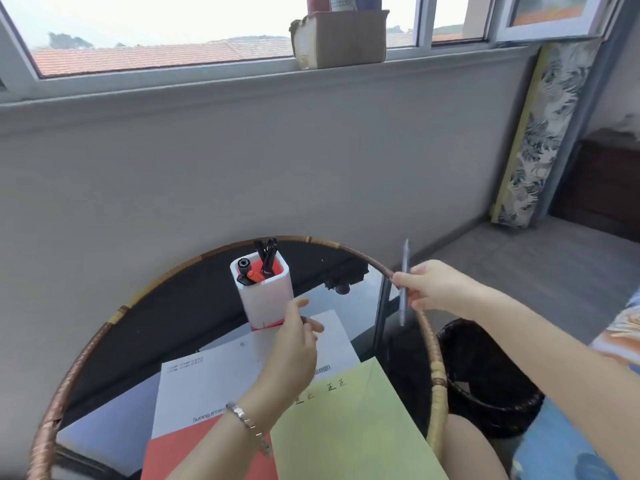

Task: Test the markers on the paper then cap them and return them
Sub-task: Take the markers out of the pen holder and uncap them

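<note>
Grey wall and a wide window are filling the background, and a cardboard box point(346, 39) is sitting on the sill. Below, we are looking down at a round glass table point(104, 337) with a wrapped cane rim.

1. At the left of the tabletop, a white sheet point(207, 386) is lying flat, overlapping a red sheet point(180, 455) at the near edge.
2. Behind the sheets, a white pen holder point(265, 296) is standing upright, with several markers point(265, 259) leaning inside it.
3. We are holding the left hand point(294, 348) just in front of the holder, above the white sheet. Its thumb and fingertips are pinching a small dark piece point(304, 319), too small to identify. A bracelet point(242, 415) is circling the wrist.
4. A yellow-green paper point(346, 427) bearing handwritten marks is lying to the right of the white sheet.
5. We are holding the right hand point(433, 285) over the table's right rim. Its thumb and fingers are pinching one grey marker point(404, 282) at mid-barrel, nearly upright and blurred.
6. A black woven basket point(485, 375) is standing on the floor beyond the rim.
</note>
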